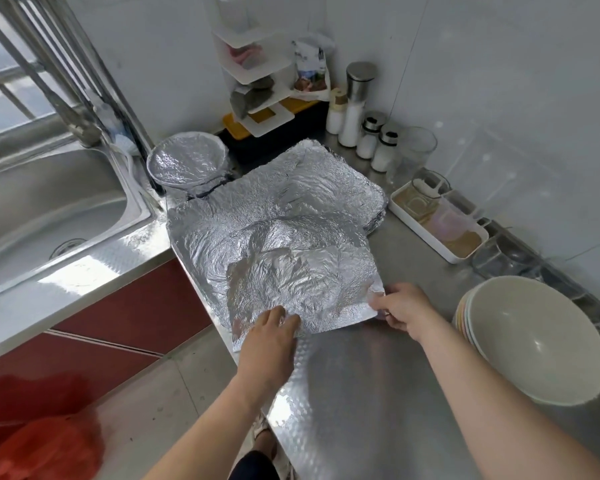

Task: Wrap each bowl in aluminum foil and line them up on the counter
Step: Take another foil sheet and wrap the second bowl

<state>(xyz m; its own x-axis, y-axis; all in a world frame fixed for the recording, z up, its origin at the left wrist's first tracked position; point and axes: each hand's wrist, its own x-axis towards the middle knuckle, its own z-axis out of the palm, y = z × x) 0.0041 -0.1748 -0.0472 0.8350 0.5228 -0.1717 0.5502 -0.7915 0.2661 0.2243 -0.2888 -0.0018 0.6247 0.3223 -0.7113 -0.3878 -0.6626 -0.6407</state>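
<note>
One foil-wrapped round bowl [187, 161] done, upper left. Stack of bare cream bowls [534, 344] waits lower right. My left hand [271, 336], right hand [400, 311] pinch crinkled silver foil sheet [302, 282], centre of steel worktop [361, 393].

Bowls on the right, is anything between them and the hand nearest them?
Nothing visible is in the way: only bare counter lies between the right hand and the bowls. But that hand is busy, pinching a corner of the foil.
</note>
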